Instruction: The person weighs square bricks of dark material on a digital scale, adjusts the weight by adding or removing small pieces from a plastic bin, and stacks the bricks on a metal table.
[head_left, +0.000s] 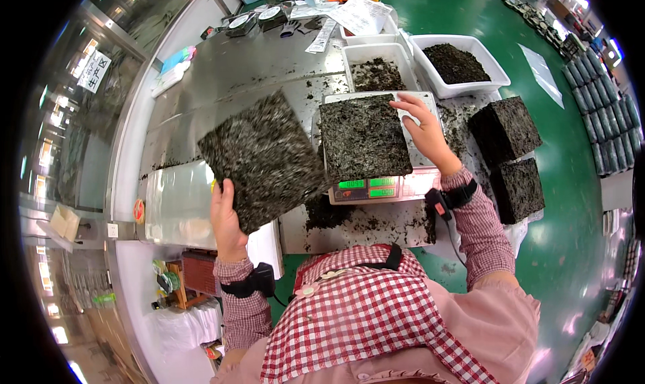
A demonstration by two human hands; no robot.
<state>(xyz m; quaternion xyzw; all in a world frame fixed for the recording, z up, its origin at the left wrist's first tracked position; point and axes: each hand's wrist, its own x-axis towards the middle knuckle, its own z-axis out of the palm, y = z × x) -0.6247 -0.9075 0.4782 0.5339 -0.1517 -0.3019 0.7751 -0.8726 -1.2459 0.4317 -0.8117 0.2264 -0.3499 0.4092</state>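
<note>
Fingers (227, 194): left hand (229, 228) apparently pinching a blurred seaweed sheet (265, 159); right hand (428, 134) spread, best clear of the scale (349, 194) when weighing.

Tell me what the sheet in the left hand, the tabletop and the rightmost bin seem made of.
Sheet: probably dried seaweed, dull and rough, judging by its flaky, blackish surface.
Tabletop: likely stainless steel, smooth, grey with soft reflections.
Bin: apparently white plastic, smooth, with a rounded rim.
</note>
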